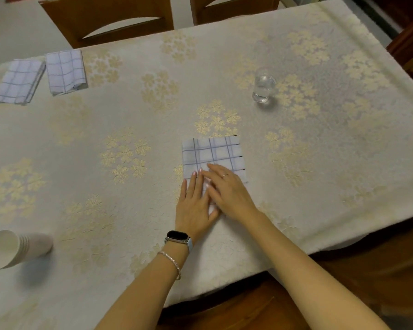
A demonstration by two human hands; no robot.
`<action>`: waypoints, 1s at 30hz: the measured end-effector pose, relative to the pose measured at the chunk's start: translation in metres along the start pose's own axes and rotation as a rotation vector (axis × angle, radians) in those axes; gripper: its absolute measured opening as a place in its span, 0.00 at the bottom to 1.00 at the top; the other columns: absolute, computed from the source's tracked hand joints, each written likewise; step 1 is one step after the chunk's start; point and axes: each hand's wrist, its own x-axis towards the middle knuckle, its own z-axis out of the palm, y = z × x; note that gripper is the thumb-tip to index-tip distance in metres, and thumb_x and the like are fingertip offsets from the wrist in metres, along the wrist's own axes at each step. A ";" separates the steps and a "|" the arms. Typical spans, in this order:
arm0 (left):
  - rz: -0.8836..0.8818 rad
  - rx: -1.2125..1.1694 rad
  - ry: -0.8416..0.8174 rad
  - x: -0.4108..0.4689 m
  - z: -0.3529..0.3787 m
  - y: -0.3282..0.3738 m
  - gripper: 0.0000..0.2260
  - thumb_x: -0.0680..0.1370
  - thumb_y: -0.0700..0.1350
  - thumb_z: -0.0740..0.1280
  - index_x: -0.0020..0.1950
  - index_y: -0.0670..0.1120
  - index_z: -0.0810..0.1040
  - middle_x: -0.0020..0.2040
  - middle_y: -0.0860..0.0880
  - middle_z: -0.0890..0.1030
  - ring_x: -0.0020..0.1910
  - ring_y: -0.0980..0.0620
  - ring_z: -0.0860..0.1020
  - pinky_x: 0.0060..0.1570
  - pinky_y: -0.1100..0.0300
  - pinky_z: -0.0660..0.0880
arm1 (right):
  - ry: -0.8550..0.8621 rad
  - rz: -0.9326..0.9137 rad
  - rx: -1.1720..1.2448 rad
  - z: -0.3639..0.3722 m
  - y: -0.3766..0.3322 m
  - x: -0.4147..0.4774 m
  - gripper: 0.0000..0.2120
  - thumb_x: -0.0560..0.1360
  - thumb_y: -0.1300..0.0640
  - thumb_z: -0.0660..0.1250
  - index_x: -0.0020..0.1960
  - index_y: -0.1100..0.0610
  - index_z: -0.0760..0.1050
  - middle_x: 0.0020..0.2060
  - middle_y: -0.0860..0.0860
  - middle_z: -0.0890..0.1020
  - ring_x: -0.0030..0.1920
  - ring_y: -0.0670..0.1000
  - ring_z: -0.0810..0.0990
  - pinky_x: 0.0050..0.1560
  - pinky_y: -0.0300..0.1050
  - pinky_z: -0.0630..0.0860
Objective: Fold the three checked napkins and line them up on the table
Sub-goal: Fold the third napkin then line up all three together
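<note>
A folded white napkin with blue checks lies flat on the table in front of me. My left hand rests palm down on its near left part, fingers straight. My right hand lies flat over the near edge, partly on top of my left hand's fingers. Neither hand grips the cloth. Two more folded checked napkins sit side by side at the far left corner: one at the table's edge, the other just right of it.
A clear glass of water stands to the far right of the napkin. A stack of white paper cups lies on its side at the near left. The floral tablecloth covers the table. Two wooden chairs stand behind it.
</note>
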 end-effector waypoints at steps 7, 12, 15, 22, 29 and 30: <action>0.024 -0.027 0.001 0.001 -0.008 0.002 0.38 0.76 0.68 0.53 0.79 0.45 0.57 0.77 0.39 0.60 0.79 0.41 0.52 0.76 0.42 0.51 | -0.187 -0.116 -0.198 0.019 -0.012 0.051 0.27 0.83 0.43 0.49 0.79 0.50 0.53 0.79 0.47 0.55 0.79 0.49 0.49 0.79 0.51 0.43; 0.007 -0.048 -0.001 0.002 -0.011 0.001 0.40 0.75 0.72 0.50 0.77 0.45 0.62 0.77 0.40 0.62 0.79 0.40 0.51 0.75 0.43 0.52 | -0.200 -0.088 -0.239 0.019 -0.014 0.088 0.27 0.83 0.42 0.48 0.80 0.48 0.49 0.80 0.46 0.50 0.80 0.50 0.45 0.78 0.51 0.41; 0.009 -0.053 0.001 0.001 -0.008 -0.001 0.40 0.74 0.72 0.54 0.76 0.46 0.64 0.76 0.42 0.65 0.78 0.41 0.56 0.75 0.43 0.52 | -0.208 -0.069 -0.238 0.019 -0.016 0.100 0.27 0.83 0.43 0.48 0.80 0.48 0.50 0.80 0.46 0.51 0.80 0.50 0.46 0.78 0.51 0.41; 0.028 -0.088 -0.021 -0.002 -0.013 -0.004 0.41 0.77 0.70 0.51 0.80 0.44 0.50 0.80 0.42 0.49 0.80 0.45 0.44 0.77 0.45 0.45 | -0.028 -0.017 0.011 0.002 -0.009 0.050 0.24 0.85 0.51 0.49 0.80 0.51 0.52 0.79 0.46 0.53 0.79 0.46 0.48 0.78 0.46 0.45; 0.089 0.070 0.030 -0.031 -0.023 -0.032 0.32 0.82 0.61 0.48 0.79 0.42 0.55 0.80 0.40 0.53 0.79 0.42 0.51 0.75 0.42 0.50 | -0.091 0.052 -0.289 0.016 0.022 -0.039 0.28 0.82 0.43 0.45 0.80 0.49 0.45 0.80 0.47 0.49 0.79 0.48 0.43 0.78 0.51 0.39; 0.084 0.082 -0.004 -0.033 -0.019 -0.035 0.33 0.82 0.62 0.48 0.79 0.42 0.54 0.80 0.40 0.52 0.79 0.42 0.51 0.75 0.42 0.49 | -0.106 0.050 -0.328 0.020 0.024 -0.044 0.29 0.82 0.42 0.46 0.80 0.48 0.45 0.80 0.47 0.49 0.79 0.48 0.42 0.77 0.51 0.38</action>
